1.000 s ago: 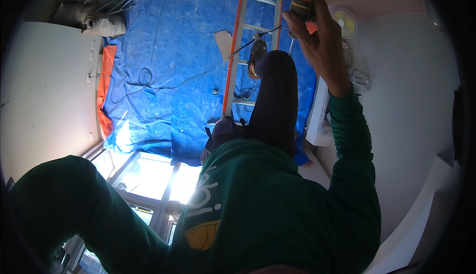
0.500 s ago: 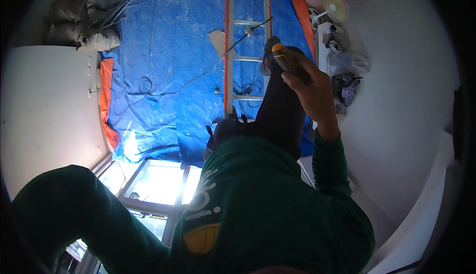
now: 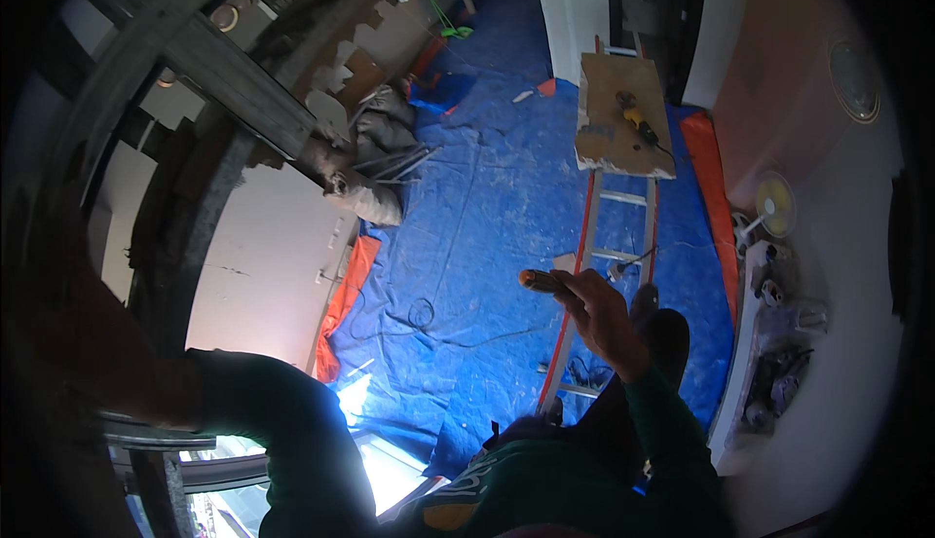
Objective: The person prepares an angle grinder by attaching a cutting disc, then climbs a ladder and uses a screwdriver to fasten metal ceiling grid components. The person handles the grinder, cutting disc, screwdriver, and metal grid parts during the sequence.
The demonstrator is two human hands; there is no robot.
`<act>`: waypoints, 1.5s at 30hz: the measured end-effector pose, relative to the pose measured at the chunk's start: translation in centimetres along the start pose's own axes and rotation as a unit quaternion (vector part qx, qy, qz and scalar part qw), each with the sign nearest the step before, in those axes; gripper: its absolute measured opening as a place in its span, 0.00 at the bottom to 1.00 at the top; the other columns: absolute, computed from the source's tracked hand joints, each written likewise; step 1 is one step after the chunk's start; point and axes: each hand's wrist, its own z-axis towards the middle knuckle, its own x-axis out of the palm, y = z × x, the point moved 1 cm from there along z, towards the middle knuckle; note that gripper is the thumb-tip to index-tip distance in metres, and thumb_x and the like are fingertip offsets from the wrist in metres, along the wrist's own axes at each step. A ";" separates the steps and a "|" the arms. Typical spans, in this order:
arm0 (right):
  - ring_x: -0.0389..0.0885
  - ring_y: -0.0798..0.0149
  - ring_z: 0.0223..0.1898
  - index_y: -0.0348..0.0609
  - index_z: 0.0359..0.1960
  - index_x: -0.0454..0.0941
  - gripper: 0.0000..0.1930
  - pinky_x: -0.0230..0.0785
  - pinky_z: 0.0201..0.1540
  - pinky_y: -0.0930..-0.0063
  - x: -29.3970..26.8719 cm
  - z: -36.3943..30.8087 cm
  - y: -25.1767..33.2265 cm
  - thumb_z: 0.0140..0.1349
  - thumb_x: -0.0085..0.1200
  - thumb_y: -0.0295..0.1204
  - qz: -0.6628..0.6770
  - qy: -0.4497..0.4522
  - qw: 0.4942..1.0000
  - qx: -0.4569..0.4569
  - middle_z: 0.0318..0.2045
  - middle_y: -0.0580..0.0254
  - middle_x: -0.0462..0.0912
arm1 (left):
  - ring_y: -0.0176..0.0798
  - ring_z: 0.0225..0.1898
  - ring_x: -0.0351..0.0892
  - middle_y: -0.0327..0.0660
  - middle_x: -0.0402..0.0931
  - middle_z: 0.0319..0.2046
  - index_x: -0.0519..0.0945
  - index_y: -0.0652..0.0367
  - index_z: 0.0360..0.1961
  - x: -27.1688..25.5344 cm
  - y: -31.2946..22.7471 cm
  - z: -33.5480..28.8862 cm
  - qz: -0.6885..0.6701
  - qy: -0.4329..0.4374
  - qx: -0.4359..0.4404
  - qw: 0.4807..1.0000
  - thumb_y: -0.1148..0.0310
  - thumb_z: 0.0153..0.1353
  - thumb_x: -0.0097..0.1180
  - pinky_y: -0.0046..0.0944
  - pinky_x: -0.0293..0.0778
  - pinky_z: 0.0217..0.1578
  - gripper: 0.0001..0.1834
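Observation:
My right hand (image 3: 606,319) is closed around the dark handle of a short hand tool (image 3: 541,282) with an orange end. Its exact kind cannot be made out. It is held in front of my body, above the ladder (image 3: 617,197) and the blue tarp. My left arm, in a green sleeve, reaches up at the left beside the grey metal framing (image 3: 229,80). My left hand (image 3: 73,319) is lost in shadow at the dark rim, so its fingers and anything in them are hidden.
A brown board (image 3: 604,134) lies across the ladder, bearing a yellow-and-black power tool (image 3: 638,121). Blue tarp (image 3: 487,197) covers the floor. Full sacks (image 3: 375,197) and metal strips stand at left. A fan (image 3: 776,205) and shelf items line the right wall. A cable (image 3: 458,343) crosses the tarp.
The view has tilted up and turned, bringing in the metal framing, board and power tool. My left arm now reaches up at left. My right hand still holds the tool, now pointing left.

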 end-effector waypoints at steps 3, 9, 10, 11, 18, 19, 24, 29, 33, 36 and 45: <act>0.89 0.52 0.37 0.38 0.62 0.82 0.20 0.81 0.40 0.58 0.0 1.5 -0.8 0.70 0.71 0.24 0.019 0.022 0.999 -0.023 0.40 0.51 0.87 | 0.53 0.65 0.84 0.51 0.84 0.63 0.81 0.56 0.71 -1.6 -10.5 -4.1 -0.399 -0.017 -0.084 0.913 0.55 0.65 0.79 0.52 0.81 0.65 0.36; 0.88 0.42 0.43 0.40 0.49 0.81 0.18 0.81 0.47 0.54 0.1 4.7 -0.4 0.61 0.76 0.23 0.095 0.101 0.978 -0.157 0.42 0.49 0.87 | 0.59 0.54 0.88 0.55 0.86 0.53 0.82 0.63 0.64 -0.8 -29.0 -12.4 -0.642 0.373 0.299 0.599 0.58 0.76 0.66 0.55 0.83 0.55 0.24; 0.87 0.43 0.43 0.40 0.49 0.81 0.18 0.81 0.47 0.54 -0.1 5.2 -0.2 0.61 0.76 0.22 0.101 0.082 0.976 -0.173 0.42 0.49 0.87 | 0.59 0.53 0.88 0.55 0.86 0.52 0.82 0.63 0.64 -0.5 -30.0 -12.8 -0.650 0.418 0.282 0.568 0.59 0.77 0.65 0.55 0.83 0.54 0.22; 0.87 0.43 0.44 0.40 0.49 0.80 0.18 0.81 0.47 0.54 -0.5 5.9 0.1 0.60 0.75 0.22 0.110 0.071 0.975 -0.181 0.42 0.50 0.87 | 0.59 0.52 0.88 0.55 0.86 0.50 0.81 0.63 0.63 -0.1 -31.1 -12.8 -0.644 0.472 0.279 0.533 0.60 0.78 0.63 0.56 0.83 0.53 0.21; 0.80 0.40 0.64 0.39 0.65 0.78 0.26 0.72 0.67 0.45 -4.0 9.4 0.5 0.67 0.72 0.27 -0.047 -0.178 0.958 -0.220 0.60 0.46 0.84 | 0.59 0.52 0.87 0.55 0.85 0.49 0.82 0.62 0.58 2.6 -28.3 -4.6 -0.643 0.294 0.278 0.650 0.70 0.77 0.59 0.58 0.82 0.51 0.13; 0.80 0.40 0.64 0.38 0.65 0.78 0.25 0.72 0.68 0.45 -4.3 9.6 -0.6 0.69 0.70 0.27 -0.035 -0.260 0.940 -0.217 0.60 0.46 0.84 | 0.58 0.51 0.86 0.54 0.83 0.50 0.84 0.62 0.55 3.7 -26.7 -2.1 -0.582 0.126 0.260 0.760 0.72 0.76 0.58 0.57 0.82 0.51 0.11; 0.83 0.43 0.56 0.38 0.63 0.79 0.19 0.75 0.62 0.49 -0.5 8.4 -10.4 0.72 0.64 0.26 -0.028 -0.253 0.964 -0.077 0.52 0.48 0.85 | 0.60 0.49 0.88 0.52 0.85 0.46 0.86 0.58 0.52 10.9 -22.2 9.9 -0.378 0.037 -0.023 0.925 0.64 0.76 0.58 0.57 0.84 0.51 0.12; 0.84 0.46 0.49 0.43 0.64 0.79 0.20 0.78 0.53 0.49 6.9 5.0 -16.0 0.73 0.62 0.32 -0.083 -0.085 0.990 -0.076 0.46 0.52 0.85 | 0.64 0.55 0.87 0.56 0.83 0.52 0.87 0.58 0.51 17.4 -22.1 13.1 -0.253 0.114 -0.038 0.960 0.65 0.72 0.60 0.63 0.85 0.53 0.13; 0.85 0.47 0.48 0.44 0.67 0.77 0.24 0.79 0.50 0.50 8.8 5.1 -17.1 0.74 0.63 0.39 -0.095 0.020 0.992 -0.081 0.44 0.53 0.85 | 0.69 0.61 0.83 0.59 0.80 0.58 0.86 0.60 0.51 20.7 -23.3 13.6 -0.243 0.123 0.002 0.962 0.64 0.71 0.60 0.70 0.83 0.55 0.14; 0.86 0.47 0.47 0.44 0.69 0.75 0.27 0.80 0.50 0.50 8.5 5.6 -17.5 0.75 0.63 0.43 -0.120 0.082 0.989 -0.038 0.45 0.53 0.85 | 0.68 0.63 0.82 0.60 0.80 0.59 0.86 0.60 0.53 21.1 -23.5 13.4 -0.258 0.175 -0.061 0.948 0.63 0.72 0.60 0.69 0.83 0.55 0.16; 0.90 0.44 0.46 0.46 0.65 0.77 0.24 0.83 0.49 0.49 8.3 6.7 -18.8 0.74 0.65 0.43 -0.156 0.148 0.977 -0.001 0.44 0.50 0.88 | 0.62 0.64 0.81 0.54 0.84 0.60 0.88 0.52 0.60 20.7 -22.1 14.6 -0.362 0.133 -0.178 0.906 0.64 0.74 0.62 0.62 0.79 0.62 0.16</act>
